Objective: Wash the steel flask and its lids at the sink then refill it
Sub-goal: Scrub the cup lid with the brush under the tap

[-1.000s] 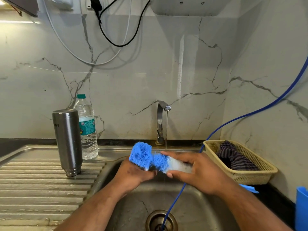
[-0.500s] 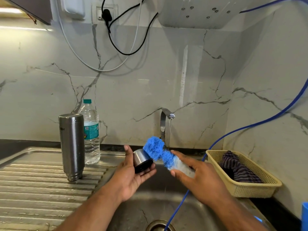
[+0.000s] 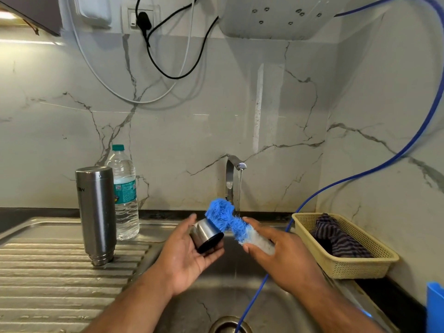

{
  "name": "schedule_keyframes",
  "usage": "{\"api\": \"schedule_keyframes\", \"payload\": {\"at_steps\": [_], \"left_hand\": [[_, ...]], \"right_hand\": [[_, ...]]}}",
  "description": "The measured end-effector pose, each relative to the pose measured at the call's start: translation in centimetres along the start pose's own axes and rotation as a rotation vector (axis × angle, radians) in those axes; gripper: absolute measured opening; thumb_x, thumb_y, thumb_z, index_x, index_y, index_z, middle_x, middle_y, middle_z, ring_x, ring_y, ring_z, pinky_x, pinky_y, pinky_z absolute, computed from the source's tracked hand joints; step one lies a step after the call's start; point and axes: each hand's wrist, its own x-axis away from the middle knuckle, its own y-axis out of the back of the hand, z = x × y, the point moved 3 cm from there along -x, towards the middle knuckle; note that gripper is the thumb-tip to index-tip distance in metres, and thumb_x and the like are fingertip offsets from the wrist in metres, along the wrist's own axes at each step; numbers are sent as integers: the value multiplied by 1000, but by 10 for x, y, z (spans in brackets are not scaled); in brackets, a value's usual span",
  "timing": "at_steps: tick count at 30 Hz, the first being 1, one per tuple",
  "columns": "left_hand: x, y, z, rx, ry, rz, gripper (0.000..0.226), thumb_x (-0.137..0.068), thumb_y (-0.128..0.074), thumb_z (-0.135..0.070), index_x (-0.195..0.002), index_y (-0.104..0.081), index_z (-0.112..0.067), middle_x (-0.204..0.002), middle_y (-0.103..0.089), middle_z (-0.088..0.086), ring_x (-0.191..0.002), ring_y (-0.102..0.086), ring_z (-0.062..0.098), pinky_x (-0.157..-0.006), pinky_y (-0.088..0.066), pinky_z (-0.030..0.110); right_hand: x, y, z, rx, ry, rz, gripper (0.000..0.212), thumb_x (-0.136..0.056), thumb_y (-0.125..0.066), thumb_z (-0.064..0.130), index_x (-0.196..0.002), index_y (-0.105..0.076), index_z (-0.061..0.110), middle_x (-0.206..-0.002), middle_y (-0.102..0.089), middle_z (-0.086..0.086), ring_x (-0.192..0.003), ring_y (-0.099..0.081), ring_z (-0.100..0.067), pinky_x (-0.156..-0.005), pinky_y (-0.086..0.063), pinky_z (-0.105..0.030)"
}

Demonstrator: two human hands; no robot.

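The steel flask (image 3: 96, 212) stands upside down on the ribbed drainboard (image 3: 48, 272) at the left. My left hand (image 3: 187, 255) cradles a steel lid (image 3: 206, 235) with a dark inside, palm up, above the sink basin (image 3: 216, 299). My right hand (image 3: 283, 258) grips a brush (image 3: 228, 219) with blue and white bristles, whose blue head touches the lid's upper side. The tap (image 3: 231, 181) behind runs a thin stream of water.
A clear plastic water bottle (image 3: 123, 195) stands behind the flask. A yellow basket (image 3: 348, 263) with a striped cloth sits right of the sink. A blue hose (image 3: 360, 179) runs from the wall down into the drain (image 3: 230, 325). A blue object (image 3: 435, 306) is at the right edge.
A second ago both hands pressed the brush over the lid. My left hand has since turned palm up, showing the lid, and the brush head now rests on its upper side.
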Motion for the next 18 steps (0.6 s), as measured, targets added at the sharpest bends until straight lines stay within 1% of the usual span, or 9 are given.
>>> {"api": "schedule_keyframes", "payload": {"at_steps": [3,6,8,10,13,14,15,17,18], "left_hand": [[0,-4,1,15,-2,51,46,-92,-57,-14,-134,-54,3,-128,-65,30,-129,-57,41,-113,-42,52],[-4,-4,1,21,-54,64,39,-95,-56,-4,-133,-56,6,-130,-66,26,-128,-60,36,-109,-47,47],[-5,-2,0,-5,-96,61,42,-91,-59,-6,-131,-58,7,-127,-68,23,-126,-62,34,-100,-56,44],[-6,0,-1,-51,-110,64,49,-85,-65,-10,-130,-59,5,-125,-70,22,-124,-63,34,-95,-57,41],[-5,2,-2,-134,-115,80,62,-75,-80,-18,-130,-61,2,-123,-71,19,-122,-65,31,-102,-54,41],[-4,3,-2,-156,-115,92,73,-67,-90,-25,-130,-62,-1,-123,-72,18,-122,-65,30,-104,-52,41],[-4,3,-1,-179,-117,100,89,-52,-100,-33,-128,-64,-4,-123,-72,18,-120,-65,30,-103,-50,40],[-4,4,0,-178,-128,90,111,-26,-105,-41,-123,-66,-7,-118,-74,17,-112,-67,29,-99,-52,40],[-5,4,0,-151,-132,74,115,-20,-105,-41,-122,-65,-6,-116,-74,18,-110,-69,30,-97,-55,40]], "right_hand": [[0,1,-5,-12,-26,-29,61,-87,-66,61,-140,-36,72,-123,-66,35,-105,-64,8,-90,-55,-25],[2,2,6,-68,17,-20,61,-87,-68,59,-139,-38,72,-121,-64,41,-107,-62,12,-93,-56,-25],[3,1,11,-70,34,-5,60,-87,-68,58,-137,-39,73,-118,-65,41,-105,-63,13,-91,-56,-25],[1,2,9,-78,17,-31,60,-87,-68,58,-137,-40,73,-118,-65,40,-104,-63,13,-90,-57,-26],[2,5,8,-125,6,-23,58,-88,-70,55,-138,-44,68,-119,-64,41,-106,-62,14,-93,-57,-26],[4,6,11,-136,22,-3,57,-89,-72,53,-139,-47,66,-119,-64,42,-107,-61,15,-94,-56,-24],[5,5,14,-139,36,13,56,-90,-73,51,-138,-49,64,-118,-64,42,-107,-61,16,-93,-55,-22],[5,5,15,-117,39,11,56,-90,-72,51,-137,-48,67,-113,-66,40,-103,-63,14,-90,-55,-21],[3,4,13,-95,27,8,57,-89,-71,53,-137,-44,70,-111,-67,38,-100,-63,12,-88,-56,-22]]}}
